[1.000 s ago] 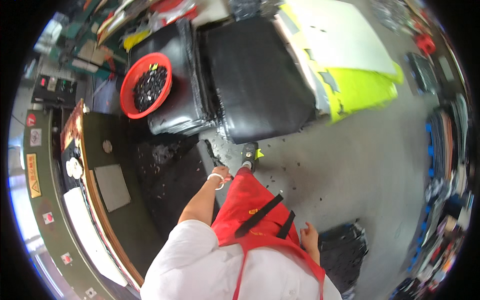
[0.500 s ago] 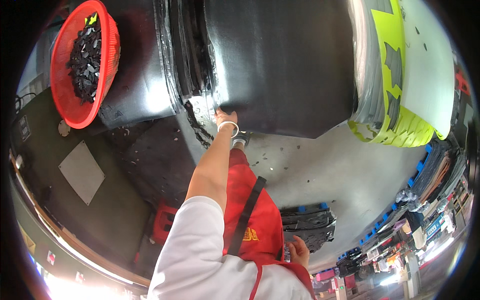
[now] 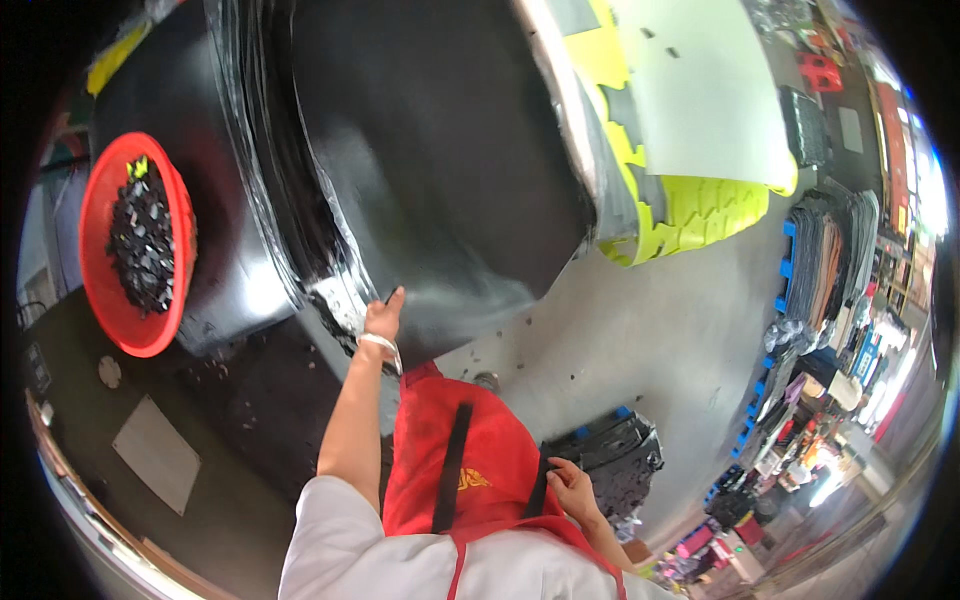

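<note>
My left hand (image 3: 381, 317), with a bracelet at the wrist, reaches up to the near corner of a tall stack of black rubber sheets (image 3: 430, 150) and grips the edge of the top sheets. My right hand (image 3: 572, 487) hangs low by my red apron (image 3: 455, 470), fingers loosely curled, next to a black crate (image 3: 610, 455) on the floor; it holds nothing that I can see.
A red basin (image 3: 135, 250) of small black pieces sits on a second black stack at the left. Neon yellow and white sheets (image 3: 690, 160) lie piled at the right. Shelves of goods (image 3: 840, 300) line the far right. Grey floor with black scraps lies between.
The view has drawn closer to the black stack. My left hand stays at its near corner; my right hand has come up beside the apron.
</note>
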Available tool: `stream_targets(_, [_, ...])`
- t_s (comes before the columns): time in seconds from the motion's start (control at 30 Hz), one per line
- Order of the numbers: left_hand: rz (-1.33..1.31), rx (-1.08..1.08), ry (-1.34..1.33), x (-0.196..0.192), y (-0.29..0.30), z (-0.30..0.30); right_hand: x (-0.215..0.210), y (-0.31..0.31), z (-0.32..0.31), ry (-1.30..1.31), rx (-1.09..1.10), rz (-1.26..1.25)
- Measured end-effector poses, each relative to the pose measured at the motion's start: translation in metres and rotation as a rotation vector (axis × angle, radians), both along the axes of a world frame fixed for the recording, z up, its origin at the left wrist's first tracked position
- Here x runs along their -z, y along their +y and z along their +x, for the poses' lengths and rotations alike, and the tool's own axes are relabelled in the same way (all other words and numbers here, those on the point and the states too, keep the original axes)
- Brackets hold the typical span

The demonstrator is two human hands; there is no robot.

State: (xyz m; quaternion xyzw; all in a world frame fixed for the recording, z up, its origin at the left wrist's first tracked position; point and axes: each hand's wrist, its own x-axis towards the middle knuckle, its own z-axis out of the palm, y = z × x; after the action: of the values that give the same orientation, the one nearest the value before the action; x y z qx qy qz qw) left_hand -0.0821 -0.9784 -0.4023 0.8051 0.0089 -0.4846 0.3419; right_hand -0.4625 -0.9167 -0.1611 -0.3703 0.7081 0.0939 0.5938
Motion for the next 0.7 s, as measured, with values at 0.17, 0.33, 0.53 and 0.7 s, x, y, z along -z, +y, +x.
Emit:
stream_targets(0.17, [-0.533,-0.110,0.077,-0.159,-0.043,-0.017,0.002,0.007,-0.008,-0.031,0.086,-0.051])
stream_targets(0.33, [-0.571,0.248,-0.084,-0.299,-0.028,-0.100,-0.031,-0.011,-0.005,-0.790,0.800,-0.035])
stream_targets(0.53, [-1.000,0.523,-0.237,-0.387,0.069,-0.225,-0.130,-0.016,-0.042,-0.970,1.081,-0.159])
stream_targets(0.7, [-0.906,0.506,-0.072,-0.407,0.145,-0.247,-0.185,0.001,-0.084,-0.779,0.645,-0.693])
